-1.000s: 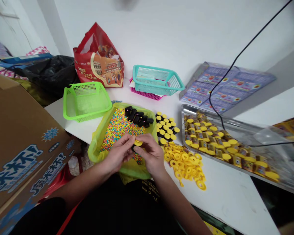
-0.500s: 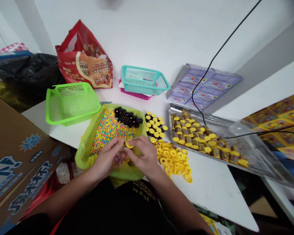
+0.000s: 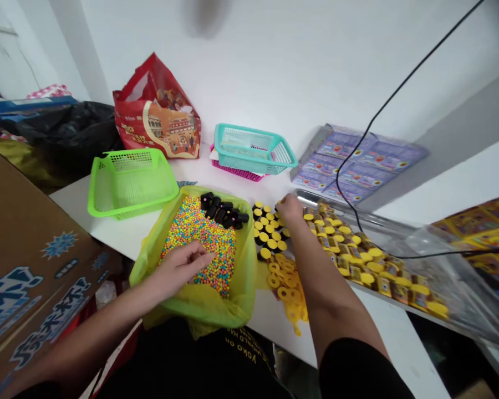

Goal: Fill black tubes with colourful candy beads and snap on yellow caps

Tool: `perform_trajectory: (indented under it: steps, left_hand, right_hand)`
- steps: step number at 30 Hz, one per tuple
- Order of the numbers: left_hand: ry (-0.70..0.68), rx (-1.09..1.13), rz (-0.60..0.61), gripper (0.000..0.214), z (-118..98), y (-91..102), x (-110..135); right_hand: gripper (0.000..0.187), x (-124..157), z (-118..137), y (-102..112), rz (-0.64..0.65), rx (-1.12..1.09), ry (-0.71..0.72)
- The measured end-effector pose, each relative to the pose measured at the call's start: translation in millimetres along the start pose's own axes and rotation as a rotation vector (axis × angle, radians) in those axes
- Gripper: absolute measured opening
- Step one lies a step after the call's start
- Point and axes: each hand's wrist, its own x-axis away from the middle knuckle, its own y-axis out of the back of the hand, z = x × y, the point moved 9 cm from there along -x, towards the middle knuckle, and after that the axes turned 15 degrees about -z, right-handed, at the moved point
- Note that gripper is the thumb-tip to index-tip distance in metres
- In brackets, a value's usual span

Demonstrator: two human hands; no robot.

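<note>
My left hand [image 3: 178, 267] lies low over a heap of multicoloured candy beads [image 3: 202, 238], its fingers apart and nothing visible in them. The beads fill a yellow-green plastic bag [image 3: 203, 313]. Several black capsules [image 3: 223, 213] sit at the bag's far edge. My right hand [image 3: 290, 209] is far from the left, its bunched fingers by the rim of a metal tray [image 3: 316, 198] and beside black pots with yellow lids [image 3: 266, 233]. Whatever those fingers hold is hidden. Loose yellow rings [image 3: 283, 285] lie below my right forearm.
The tray carries several small yellow-lidded packets [image 3: 357, 249]. Behind stand a green basket [image 3: 131, 183], a teal basket [image 3: 253, 149] over a pink one [image 3: 237, 173], and a red printed bag [image 3: 156, 113]. Printed cards [image 3: 357, 163] and a black cable [image 3: 382, 122] lie right; a cardboard box [image 3: 37, 266] stands left.
My hands were together over the bag with a yellow lid between them. They are now apart, the right having moved to the tray's rim, the left down onto the beads. The lid is out of sight.
</note>
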Motion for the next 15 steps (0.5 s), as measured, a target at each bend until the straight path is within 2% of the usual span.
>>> perform_trajectory:
  steps: [3,6,8,12,15]
  left_hand:
    - [-0.258,-0.279,-0.095,0.031,-16.0,16.5,-30.3]
    - [-0.408,-0.567,-0.16,0.021,-30.3,19.4,-69.9]
    - [-0.392,-0.856,-0.161,0.019,-29.6,12.8,-97.9]
    - [-0.374,-0.979,-0.119,0.028,-30.0,-10.5,-132.0]
    - [-0.384,-1.046,-0.043,0.033,-25.1,-27.0,-137.6]
  right_hand:
    - [0.026,0.5,-1.1,-16.0,0.112,0.021,0.012]
    - [0.016,4.1,2.5,-7.5,0.108,-0.004,0.036]
    - [0.011,10.3,7.0,9.9,0.045,-0.041,0.051]
    - [0.022,46.1,11.9,52.7,-0.108,-0.207,0.07]
    - [0.024,93.3,4.2,70.7,-0.046,-0.528,0.033]
